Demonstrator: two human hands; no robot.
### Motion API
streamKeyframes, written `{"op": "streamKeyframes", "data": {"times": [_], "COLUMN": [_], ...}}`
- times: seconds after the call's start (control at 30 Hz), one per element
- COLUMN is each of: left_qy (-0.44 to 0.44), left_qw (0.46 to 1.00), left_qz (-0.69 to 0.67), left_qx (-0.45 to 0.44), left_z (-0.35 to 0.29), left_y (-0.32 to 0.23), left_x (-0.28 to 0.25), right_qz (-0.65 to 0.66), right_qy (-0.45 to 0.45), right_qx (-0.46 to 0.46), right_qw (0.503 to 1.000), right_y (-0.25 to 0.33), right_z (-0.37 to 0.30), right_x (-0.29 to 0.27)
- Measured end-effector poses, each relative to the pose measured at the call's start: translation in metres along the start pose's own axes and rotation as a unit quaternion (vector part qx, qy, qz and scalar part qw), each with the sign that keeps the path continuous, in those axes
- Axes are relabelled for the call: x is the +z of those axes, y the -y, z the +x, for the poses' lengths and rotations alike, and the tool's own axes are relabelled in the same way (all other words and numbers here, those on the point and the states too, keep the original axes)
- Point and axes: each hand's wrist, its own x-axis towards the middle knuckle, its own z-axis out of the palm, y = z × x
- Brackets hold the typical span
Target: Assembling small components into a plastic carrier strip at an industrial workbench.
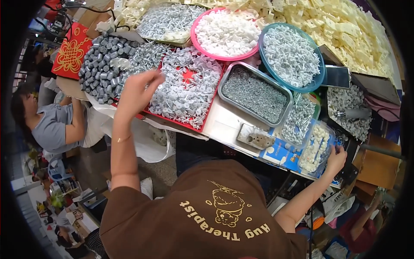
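Observation:
My left hand (pixel 140 91) hovers over the left part of the table with its thumb and fingers pinched together; whatever is between the fingertips is too small to make out. Below it, loose metal screws (pixel 148 57) and grey cylindrical caps (pixel 101 64) lie beside white plastic pieces with pins (pixel 183 93) in a red tray (pixel 210 111). At the front right, my right hand (pixel 336 160) is at the right side of a clear plastic box (pixel 329 131) of small white parts (pixel 314 151). Its fingers are curled, and what they grip is hard to see.
A metal tray (pixel 282 122) of tiny metal pieces stands mid-table, with a stained block (pixel 255 136) in front. Behind are a pink basin (pixel 197 41) and a teal basin (pixel 318 77), both full. A phone (pixel 336 77) lies at the right. Another person (pixel 56 125) sits at left.

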Motion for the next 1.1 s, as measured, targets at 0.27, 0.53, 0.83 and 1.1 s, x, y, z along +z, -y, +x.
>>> {"op": "streamKeyframes", "data": {"times": [0.27,0.53,0.83,1.1], "left_qy": [-0.048,-0.257,0.114,0.053], "left_qw": [0.953,0.946,0.849,0.963], "left_qz": [0.286,0.178,-0.516,-0.248], "left_qx": [0.092,0.086,-0.015,0.093], "left_z": [0.175,0.151,0.008,-0.044], "left_y": [0.079,0.075,-0.099,-0.154], "left_x": [0.051,0.04,0.106,0.181], "right_qz": [0.054,0.451,0.541,0.749], "right_qy": [-0.082,-0.234,-0.237,0.164], "right_qx": [0.058,0.011,0.004,-0.119], "right_qw": [0.994,0.861,0.807,0.631], "right_y": [-0.006,0.002,0.041,0.142], "right_z": [0.011,0.008,-0.007,-0.116], "right_x": [-0.001,-0.01,-0.044,-0.059]}}
